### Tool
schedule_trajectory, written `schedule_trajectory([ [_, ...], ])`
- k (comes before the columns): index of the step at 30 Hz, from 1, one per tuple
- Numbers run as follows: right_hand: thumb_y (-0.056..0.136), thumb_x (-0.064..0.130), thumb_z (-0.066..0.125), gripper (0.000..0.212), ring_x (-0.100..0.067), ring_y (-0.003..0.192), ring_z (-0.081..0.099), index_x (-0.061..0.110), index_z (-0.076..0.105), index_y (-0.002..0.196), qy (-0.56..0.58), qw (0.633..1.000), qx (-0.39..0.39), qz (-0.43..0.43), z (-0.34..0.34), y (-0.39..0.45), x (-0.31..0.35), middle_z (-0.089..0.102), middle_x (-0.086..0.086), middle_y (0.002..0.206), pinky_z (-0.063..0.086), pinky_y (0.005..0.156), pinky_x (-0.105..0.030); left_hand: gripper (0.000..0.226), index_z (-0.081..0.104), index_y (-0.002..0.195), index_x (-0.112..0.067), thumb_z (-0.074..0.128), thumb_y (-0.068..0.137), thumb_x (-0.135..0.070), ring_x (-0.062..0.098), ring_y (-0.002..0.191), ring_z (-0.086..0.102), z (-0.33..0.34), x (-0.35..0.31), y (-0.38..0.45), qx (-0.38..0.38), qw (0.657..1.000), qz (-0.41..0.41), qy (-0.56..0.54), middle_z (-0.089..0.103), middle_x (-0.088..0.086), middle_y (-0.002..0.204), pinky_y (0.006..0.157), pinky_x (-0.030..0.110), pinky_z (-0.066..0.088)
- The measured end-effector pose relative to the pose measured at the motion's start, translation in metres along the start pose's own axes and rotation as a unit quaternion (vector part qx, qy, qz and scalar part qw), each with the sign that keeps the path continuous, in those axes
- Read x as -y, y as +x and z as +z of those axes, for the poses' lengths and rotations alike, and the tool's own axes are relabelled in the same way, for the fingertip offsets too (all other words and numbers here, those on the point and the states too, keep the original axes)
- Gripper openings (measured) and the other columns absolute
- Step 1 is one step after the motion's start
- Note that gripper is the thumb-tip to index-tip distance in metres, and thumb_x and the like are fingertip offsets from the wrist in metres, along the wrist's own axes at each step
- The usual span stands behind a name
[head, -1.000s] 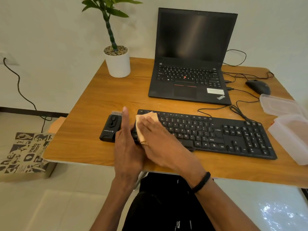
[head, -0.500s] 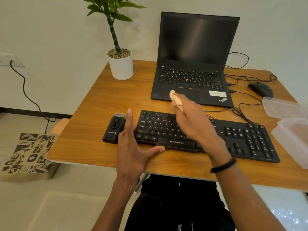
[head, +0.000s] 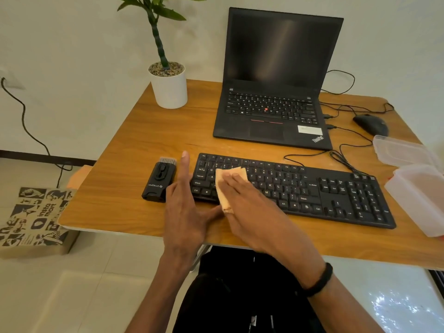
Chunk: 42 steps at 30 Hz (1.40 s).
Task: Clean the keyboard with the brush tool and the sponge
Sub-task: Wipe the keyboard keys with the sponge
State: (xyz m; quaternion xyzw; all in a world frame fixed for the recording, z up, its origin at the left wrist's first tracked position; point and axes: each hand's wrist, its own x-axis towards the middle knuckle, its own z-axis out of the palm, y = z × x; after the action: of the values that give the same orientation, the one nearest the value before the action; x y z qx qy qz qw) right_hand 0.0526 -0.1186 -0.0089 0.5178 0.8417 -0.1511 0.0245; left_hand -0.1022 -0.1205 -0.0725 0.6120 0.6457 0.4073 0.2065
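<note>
A black keyboard [head: 312,188] lies across the front of the wooden table [head: 134,164]. My right hand [head: 249,207] presses a flat beige sponge [head: 227,181] onto the keyboard's left keys. My left hand [head: 185,212] stands on edge against the keyboard's left end, fingers straight and together, thumb along the front edge, holding nothing. The black brush tool [head: 159,180], bristles pointing away from me, rests on the table just left of my left hand.
An open black laptop [head: 276,104] sits behind the keyboard, a white potted plant [head: 169,85] at the back left. A mouse [head: 371,124] and cables lie at the right, with translucent plastic containers [head: 418,186] beyond. A paper bag [head: 33,217] stands on the floor.
My right hand lifted the sponge up off the keyboard toward the laptop, then brought it back down onto the left keys. My left hand stayed at the keyboard's left end.
</note>
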Motion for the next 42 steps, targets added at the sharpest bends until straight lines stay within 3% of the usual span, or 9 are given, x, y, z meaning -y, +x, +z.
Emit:
schedule_trajectory([
  [3,0.11,0.032,0.041,0.06,-0.006,0.155,0.017,0.027,0.018,0.165,0.079,0.996,0.044,-0.009,-0.013,-0.027,0.002,0.017,0.009,0.171,0.017,0.125,-0.03,0.145,-0.009,0.158,-0.053,0.097,0.062,-0.035,0.017,0.137,0.04,-0.001,0.001,-0.001,0.0,1.0,0.0,-0.015,0.047,0.001,0.157,0.1,0.031,0.032],
  [7,0.109,0.033,0.045,0.03,0.004,0.074,0.053,0.029,0.063,0.132,0.286,0.956,0.067,0.004,-0.046,-0.039,-0.013,0.066,0.011,0.096,0.039,0.07,-0.018,0.145,-0.008,0.159,-0.051,0.094,0.056,-0.051,0.02,0.138,0.04,-0.005,-0.001,-0.001,0.012,1.0,-0.011,-0.024,0.049,0.004,0.155,0.1,0.036,0.037],
  [13,0.107,0.026,0.048,0.041,-0.021,0.119,0.058,0.018,0.049,0.147,0.116,0.971,-0.184,0.102,-0.049,0.004,-0.054,0.061,-0.001,0.135,0.05,0.095,-0.034,0.141,-0.013,0.153,-0.061,0.086,0.052,-0.066,0.017,0.143,0.034,-0.006,-0.01,-0.002,0.015,1.0,0.004,0.0,0.04,-0.001,0.16,0.113,0.042,0.038],
  [17,0.102,0.022,0.054,0.07,-0.028,0.156,0.022,0.012,0.02,0.162,0.022,0.987,-0.088,0.136,-0.022,0.026,-0.053,0.024,-0.009,0.168,0.021,0.127,-0.044,0.14,-0.015,0.152,-0.061,0.087,0.056,-0.066,0.018,0.143,0.033,-0.004,-0.009,0.0,0.016,1.0,0.019,0.016,0.038,-0.002,0.161,0.115,0.044,0.038],
  [25,0.108,0.033,0.041,0.078,-0.023,0.159,-0.014,0.011,-0.007,0.164,-0.029,0.995,-0.024,0.094,0.003,0.006,-0.024,-0.013,-0.006,0.172,-0.014,0.119,-0.035,0.125,-0.008,0.16,-0.045,0.069,0.067,-0.077,0.027,0.138,0.041,-0.002,-0.005,-0.003,0.006,0.995,0.086,0.058,0.034,0.003,0.165,0.114,0.05,0.04],
  [32,0.11,0.032,0.039,0.062,-0.003,0.155,0.014,0.031,0.012,0.165,0.113,0.993,0.038,0.016,-0.005,-0.056,-0.013,0.019,0.014,0.17,0.011,0.122,-0.023,0.125,0.0,0.164,-0.038,0.076,0.069,-0.07,0.023,0.133,0.041,-0.001,-0.004,-0.004,0.007,0.996,0.074,0.05,0.043,0.005,0.156,0.11,0.06,0.042],
  [34,0.11,0.042,0.04,0.048,0.011,0.106,0.054,0.046,0.032,0.157,0.22,0.973,0.067,0.019,-0.022,-0.069,-0.022,0.061,0.03,0.122,0.042,0.094,-0.013,0.128,0.002,0.165,-0.035,0.078,0.068,-0.069,0.024,0.133,0.042,-0.002,-0.003,-0.003,0.008,0.996,0.073,0.048,0.042,0.005,0.158,0.11,0.059,0.042],
  [36,0.108,0.045,0.041,0.039,0.009,0.076,0.056,0.048,0.047,0.147,0.28,0.958,0.042,0.038,-0.041,-0.072,-0.034,0.062,0.031,0.089,0.042,0.068,-0.012,0.129,0.001,0.164,-0.036,0.076,0.066,-0.073,0.025,0.136,0.042,-0.002,-0.002,-0.004,0.009,0.996,0.078,0.049,0.039,0.004,0.161,0.112,0.054,0.042],
  [42,0.109,0.032,0.044,0.043,-0.007,0.106,0.058,0.025,0.045,0.151,0.173,0.963,-0.181,0.096,-0.058,-0.028,-0.072,0.059,0.01,0.127,0.046,0.084,-0.019,0.136,-0.004,0.162,-0.044,0.083,0.061,-0.072,0.021,0.138,0.039,0.0,-0.006,-0.004,0.009,0.996,0.072,0.052,0.032,-0.003,0.164,0.113,0.042,0.037],
])
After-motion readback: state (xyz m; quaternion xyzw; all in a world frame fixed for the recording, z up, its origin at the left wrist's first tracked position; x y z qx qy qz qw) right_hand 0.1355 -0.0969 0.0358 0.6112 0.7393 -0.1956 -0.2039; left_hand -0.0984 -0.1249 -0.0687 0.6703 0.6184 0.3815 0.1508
